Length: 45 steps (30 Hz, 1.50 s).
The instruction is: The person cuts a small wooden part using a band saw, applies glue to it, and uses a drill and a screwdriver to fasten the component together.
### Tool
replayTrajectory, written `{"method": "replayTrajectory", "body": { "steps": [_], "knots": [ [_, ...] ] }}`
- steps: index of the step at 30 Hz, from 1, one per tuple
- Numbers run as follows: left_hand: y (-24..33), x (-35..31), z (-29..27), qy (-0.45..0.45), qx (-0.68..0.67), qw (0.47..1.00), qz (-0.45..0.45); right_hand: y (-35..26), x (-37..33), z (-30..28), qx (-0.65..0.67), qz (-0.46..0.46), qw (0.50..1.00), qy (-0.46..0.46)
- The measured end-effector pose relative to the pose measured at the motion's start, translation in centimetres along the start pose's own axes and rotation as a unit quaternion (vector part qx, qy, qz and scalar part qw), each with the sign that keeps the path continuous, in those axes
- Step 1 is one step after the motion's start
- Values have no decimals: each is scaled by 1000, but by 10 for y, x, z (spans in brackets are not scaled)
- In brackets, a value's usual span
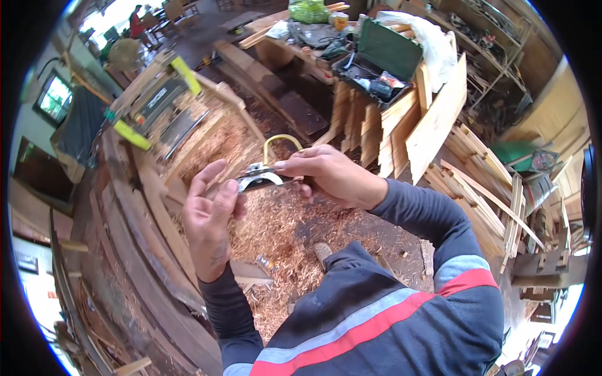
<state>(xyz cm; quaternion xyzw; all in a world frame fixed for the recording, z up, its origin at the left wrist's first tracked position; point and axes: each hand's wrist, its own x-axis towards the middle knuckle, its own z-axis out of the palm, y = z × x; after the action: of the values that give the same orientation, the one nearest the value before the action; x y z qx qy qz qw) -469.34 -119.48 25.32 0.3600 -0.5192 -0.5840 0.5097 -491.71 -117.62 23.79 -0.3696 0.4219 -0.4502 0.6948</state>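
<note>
From where I stand, I see both hands closed on one small metal piece [262, 179], silvery and arched, with a dark underside, held up in front of the chest. The left hand [210, 210] pinches its left end between thumb and fingers; the right hand [335, 174] grips the other end, thumb along the top. A yellow curved loop [282, 138] rises just behind the piece, near the right fingertips; whether it is joined on, I can't tell.

Below the hands, curled wood shavings [276, 225] cover the floor, and a pale shoe [322, 252] pokes out among them. Ahead and to the left, two yellow-green bars [185, 75] stand out on a wooden frame strewn with more shavings. Ahead and to the right, a dark green case [390, 51] lies open above leaning boards [433, 119]. Far off at the upper left is a person in red [136, 24].
</note>
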Motion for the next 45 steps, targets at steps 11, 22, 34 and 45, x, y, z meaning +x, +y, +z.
{"method": "replayTrajectory", "body": {
  "steps": [11, 22, 34, 45],
  "knots": [
    [-66, 131, 144, -240, 16, 967, -87, -28, -33, -154, -78, -140, 958, 239],
    [-126, 282, 180, -298, -13, 948, -108, -59, 70, -239, -61, -147, 947, 278],
    [-220, 425, 257, -253, -204, 910, -257, -86, 172, -348, -225, -231, 851, 415],
    [-291, 479, 339, -78, -215, 948, -224, -68, 129, -586, 6, -152, 855, 496]
  ]
}}
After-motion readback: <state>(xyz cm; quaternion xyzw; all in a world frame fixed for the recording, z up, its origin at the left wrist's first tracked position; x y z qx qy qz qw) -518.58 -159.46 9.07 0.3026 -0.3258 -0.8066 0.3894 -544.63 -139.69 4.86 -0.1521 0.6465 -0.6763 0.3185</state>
